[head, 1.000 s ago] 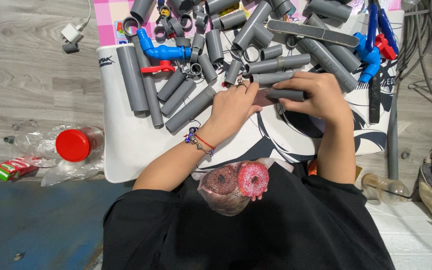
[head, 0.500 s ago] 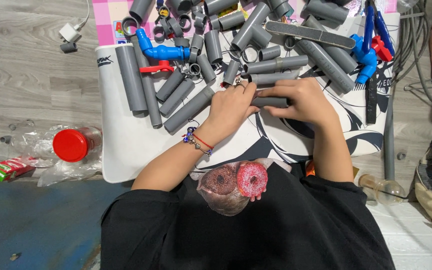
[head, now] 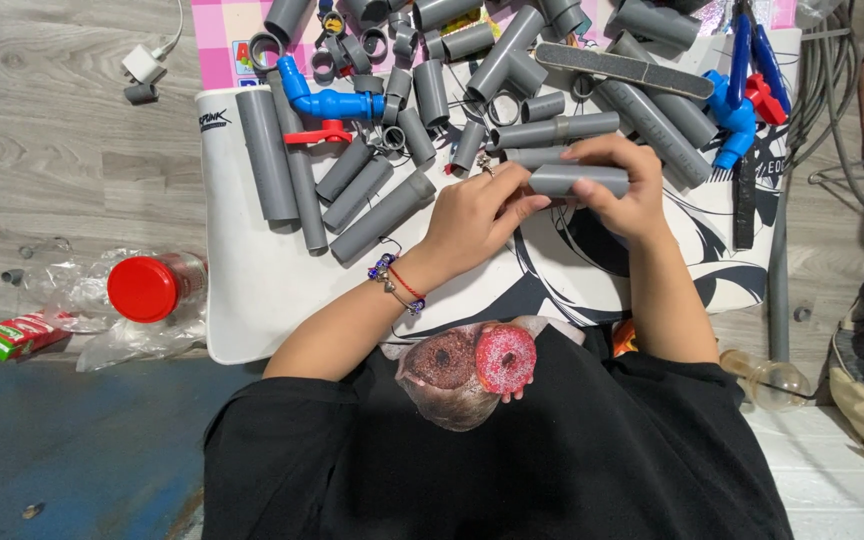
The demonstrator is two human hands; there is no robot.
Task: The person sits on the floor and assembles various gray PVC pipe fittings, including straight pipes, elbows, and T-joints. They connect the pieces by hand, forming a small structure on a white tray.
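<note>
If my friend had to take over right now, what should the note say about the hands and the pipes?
Left hand: fingers closed on the left end of a short grey pipe piece.
Right hand: grips the same piece from the right, holding it level above the white mat.
Where things are: loose grey pipes and fittings lie spread over the mat's far half, with a blue elbow pipe and a red valve handle among them. A red-lidded jar sits on the floor to the left.
Done: one piece is picked up.
Left: the other pieces lie loose; whether anything is joined to the held piece cannot be seen.
</note>
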